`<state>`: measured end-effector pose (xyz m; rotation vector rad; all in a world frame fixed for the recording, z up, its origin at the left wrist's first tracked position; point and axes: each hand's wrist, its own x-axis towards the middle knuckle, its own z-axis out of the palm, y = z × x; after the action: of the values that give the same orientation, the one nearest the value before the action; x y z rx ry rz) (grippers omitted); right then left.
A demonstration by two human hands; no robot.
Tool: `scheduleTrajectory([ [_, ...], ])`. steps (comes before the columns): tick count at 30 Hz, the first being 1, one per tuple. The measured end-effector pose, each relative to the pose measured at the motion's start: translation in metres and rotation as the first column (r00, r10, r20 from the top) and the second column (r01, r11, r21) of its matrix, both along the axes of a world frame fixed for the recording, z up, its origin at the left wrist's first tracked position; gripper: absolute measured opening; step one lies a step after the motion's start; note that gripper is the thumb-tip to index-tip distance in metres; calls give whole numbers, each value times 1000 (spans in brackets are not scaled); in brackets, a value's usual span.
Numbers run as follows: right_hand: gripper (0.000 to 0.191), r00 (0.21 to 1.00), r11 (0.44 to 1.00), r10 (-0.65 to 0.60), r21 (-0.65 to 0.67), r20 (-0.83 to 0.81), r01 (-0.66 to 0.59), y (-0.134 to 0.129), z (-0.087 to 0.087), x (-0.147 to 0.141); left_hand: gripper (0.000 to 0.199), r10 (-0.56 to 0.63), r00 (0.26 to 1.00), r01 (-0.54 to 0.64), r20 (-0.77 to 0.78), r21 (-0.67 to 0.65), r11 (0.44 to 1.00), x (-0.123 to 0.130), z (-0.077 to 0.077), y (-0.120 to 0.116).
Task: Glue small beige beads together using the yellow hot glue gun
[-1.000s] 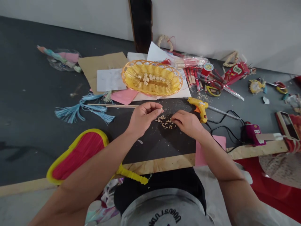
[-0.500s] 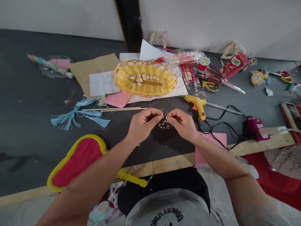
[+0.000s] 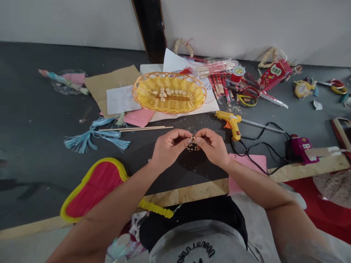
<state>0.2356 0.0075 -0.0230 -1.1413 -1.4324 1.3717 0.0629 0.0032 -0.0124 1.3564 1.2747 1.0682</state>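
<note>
over pale bits (image 3: 192, 148), left hand (image 3: 170, 147) adjoins right hand (image 3: 213, 147); earlier, wider apart.

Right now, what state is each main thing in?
Bare left hand: apparently pinching a tiny pale piece
Bare right hand: pinched, close beside the left
Yellow oval woven basket: upright, holding pale clusters
Yellow plastic glue gun: lying on its side
Nearer red-and-yellow-handled scissors: unclear whether open

1. Under grip: pale tan bits (image 3: 192, 148).
2. Beyond grip: yellow basket (image 3: 170, 106), woven pattern, orange edging (image 3: 171, 111).
3. Right of grip: yellow glue gun (image 3: 233, 129), orange trigger (image 3: 227, 125).
4. Left of grip: light-blue tassel (image 3: 85, 139); crimson paddle (image 3: 94, 186), yellow border (image 3: 109, 161).
</note>
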Motion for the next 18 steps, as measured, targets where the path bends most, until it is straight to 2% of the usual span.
scheduleTrajectory([
  [6, 31, 999, 1000, 16, -12, -34, -16, 0, -3, -1, 12, -7, 1000, 7, -18, 9, 1000, 0, 1, 0],
  [18, 31, 1000, 999, 21, 27, -21, -20, 0, -1, -1, 12, -17, 1000, 17, -24, 7, 1000, 0, 1, -1],
])
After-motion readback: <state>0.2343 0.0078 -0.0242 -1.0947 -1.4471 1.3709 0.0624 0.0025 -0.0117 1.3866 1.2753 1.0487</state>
